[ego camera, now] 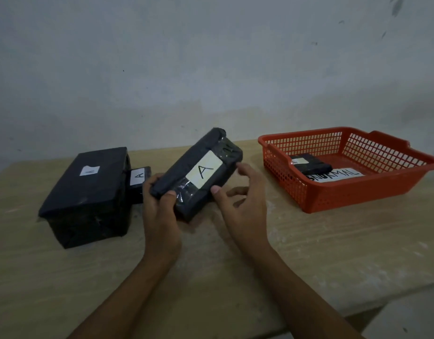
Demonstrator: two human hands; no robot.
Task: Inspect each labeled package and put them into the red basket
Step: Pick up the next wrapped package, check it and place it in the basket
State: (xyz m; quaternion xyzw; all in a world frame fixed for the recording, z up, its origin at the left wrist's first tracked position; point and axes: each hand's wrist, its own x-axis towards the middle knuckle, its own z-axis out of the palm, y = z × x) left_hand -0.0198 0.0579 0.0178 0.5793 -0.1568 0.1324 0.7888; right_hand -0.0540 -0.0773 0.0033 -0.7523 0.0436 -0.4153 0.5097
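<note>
A black wrapped package [198,172] with a white label marked "A" is tilted above the table at the centre. My left hand [161,204] grips its lower left corner, thumb on top. My right hand [240,201] sits at its right side with fingers spread and loosely bent, thumb tip near the package's lower edge and a fingertip by its right edge; I cannot tell if they touch. The red basket [333,192] stands at the right and holds one small black labelled package [311,165] on a white sheet reading "NORMAL".
A large black wrapped box [88,194] with a white label stands at the left. Behind its right side, a smaller black package [139,182] labelled "A" lies on the wooden table [333,253]. A pale wall rises behind the table.
</note>
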